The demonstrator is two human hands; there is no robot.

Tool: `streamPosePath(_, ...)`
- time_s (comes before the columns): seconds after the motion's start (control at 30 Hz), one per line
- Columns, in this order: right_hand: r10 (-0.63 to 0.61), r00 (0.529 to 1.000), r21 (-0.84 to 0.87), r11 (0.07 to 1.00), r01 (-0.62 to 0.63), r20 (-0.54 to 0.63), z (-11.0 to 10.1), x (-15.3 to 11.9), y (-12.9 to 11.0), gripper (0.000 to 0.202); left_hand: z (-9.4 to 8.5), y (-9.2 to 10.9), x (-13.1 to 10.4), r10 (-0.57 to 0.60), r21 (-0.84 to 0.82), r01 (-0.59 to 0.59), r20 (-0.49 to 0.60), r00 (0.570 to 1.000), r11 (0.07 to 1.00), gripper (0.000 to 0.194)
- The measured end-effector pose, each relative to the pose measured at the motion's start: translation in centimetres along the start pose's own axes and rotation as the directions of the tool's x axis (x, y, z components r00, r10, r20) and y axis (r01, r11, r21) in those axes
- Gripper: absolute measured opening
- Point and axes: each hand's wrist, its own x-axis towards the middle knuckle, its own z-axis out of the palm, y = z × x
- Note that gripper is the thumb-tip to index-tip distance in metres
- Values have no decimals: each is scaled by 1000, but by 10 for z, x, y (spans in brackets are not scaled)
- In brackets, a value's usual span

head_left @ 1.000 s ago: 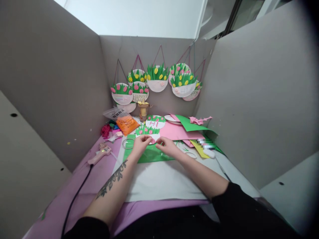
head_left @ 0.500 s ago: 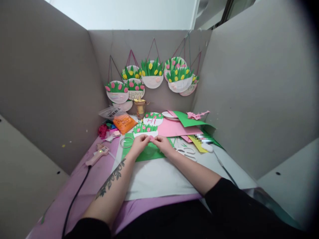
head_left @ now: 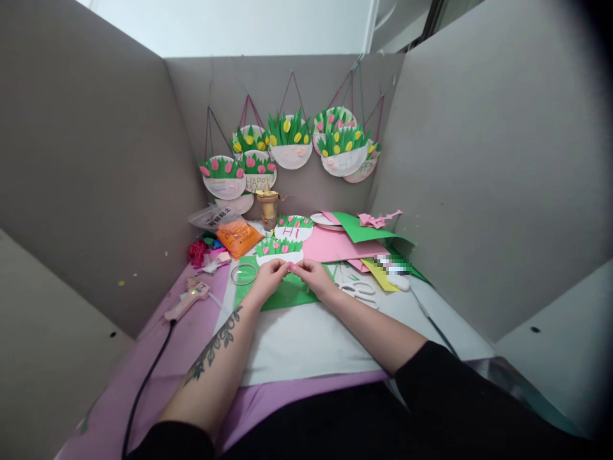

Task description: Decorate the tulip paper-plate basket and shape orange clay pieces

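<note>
A small pink piece [head_left: 290, 266] is pinched between the fingertips of my left hand [head_left: 269, 278] and my right hand [head_left: 312, 278]. Both hands hover over a green sheet [head_left: 249, 297] near the table's middle. Just beyond my fingers lies a white paper-plate basket [head_left: 280, 257] with green paper leaves and pink tulips. Behind it is a second plate [head_left: 293, 232] marked "Hi". A ring [head_left: 244, 275] lies left of my left hand, and white-handled scissors [head_left: 361, 292] lie right of my right hand.
A pink glue gun [head_left: 188, 302] with a black cord lies at left, near an orange clay bag [head_left: 239, 239]. Pink sheets [head_left: 330, 248] and a curled green sheet [head_left: 368, 229] are at back right. Decorated plates [head_left: 290, 155] hang on the grey back panel.
The pink piece shows smaller between my fingertips. My hands have stayed in nearly the same place, and the view has shifted slightly.
</note>
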Motion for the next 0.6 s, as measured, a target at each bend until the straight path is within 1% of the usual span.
streamPosePath(0.13, -36, 999, -48, 998, 35, -25, 0, 1, 2, 35, 2, 0, -1, 6, 14, -6, 21, 1000, 1000, 29)
streamPosePath(0.27, -32, 999, -83, 996, 30, -33, 0, 1, 2, 33, 3, 2, 0, 12, 11, -13, 22, 1000, 1000, 29)
streamPosePath(0.4, -8, 999, -24, 1000, 7, -43, 0, 1, 1, 32, 3, 3, 0, -12, 3, 11, 6, 1000, 1000, 26)
streamPosePath(0.5, 27, 998, 25, 999, -25, -60, -1, 1, 2, 31, 3, 4, -1, -4, -9, 4, 13, 1000, 1000, 27)
streamPosePath(0.6, 57, 996, 34, 998, -54, -74, -2, 2, 2, 29, 3, 6, -2, 3, -26, -3, 26, 1000, 1000, 28)
